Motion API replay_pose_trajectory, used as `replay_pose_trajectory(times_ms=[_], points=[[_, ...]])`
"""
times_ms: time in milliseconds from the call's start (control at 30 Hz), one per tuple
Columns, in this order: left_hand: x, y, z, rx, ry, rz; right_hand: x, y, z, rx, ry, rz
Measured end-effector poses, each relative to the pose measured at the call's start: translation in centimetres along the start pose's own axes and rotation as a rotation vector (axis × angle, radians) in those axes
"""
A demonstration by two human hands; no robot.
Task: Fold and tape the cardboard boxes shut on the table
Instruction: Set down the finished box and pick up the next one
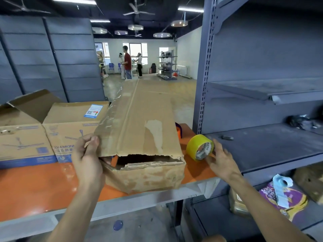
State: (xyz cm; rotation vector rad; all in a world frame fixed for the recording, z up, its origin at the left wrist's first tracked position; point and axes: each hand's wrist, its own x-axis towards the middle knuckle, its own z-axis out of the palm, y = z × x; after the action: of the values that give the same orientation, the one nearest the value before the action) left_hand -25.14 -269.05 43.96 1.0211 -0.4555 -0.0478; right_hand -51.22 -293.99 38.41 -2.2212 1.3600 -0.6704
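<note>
- Left hand point(87, 154) grips the near left corner of the long, worn brown cardboard box point(139, 123), thumb on top and fingers curled beneath. This hold probably steadies the flap for folding.
- That box lies lengthwise on the orange table top point(43, 186). Its torn near end gapes toward the person, so it is not yet closed.
- Right hand point(222, 159) rests nearly straight fingers against the yellow roll of packing tape point(200, 147) and has not closed around it. The roll stands on edge just right of the box's near end, within reach for sealing.
- Left of the box stand printed brown cartons with blue bands point(70, 123), one with a raised flap.
- Right of the box, beyond the roll, stands grey metal shelving point(262, 145).
</note>
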Motion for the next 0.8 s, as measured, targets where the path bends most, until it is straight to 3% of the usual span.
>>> replay_pose_trajectory(times_ms=[100, 367, 567, 800], points=[[-0.2, 0.1, -0.3, 0.019, 0.02, 0.014, 0.1, -1.0, -0.1, -0.043, 0.061, -0.046], [0.4, 0.7, 0.5, 0.149, 0.045, -0.097, 1.2, -2.7, -0.2, -0.019, -0.023, 0.002], [1.3, 0.4, -0.1, 0.211, 0.02, -0.164, 2.6, -3.1, -1.4, 0.029, 0.072, -0.042], [2.2, -0.1, 0.8, 0.286, -0.046, -0.203, 7.5, -8.2, -1.3, -0.194, -0.09, -0.219]])
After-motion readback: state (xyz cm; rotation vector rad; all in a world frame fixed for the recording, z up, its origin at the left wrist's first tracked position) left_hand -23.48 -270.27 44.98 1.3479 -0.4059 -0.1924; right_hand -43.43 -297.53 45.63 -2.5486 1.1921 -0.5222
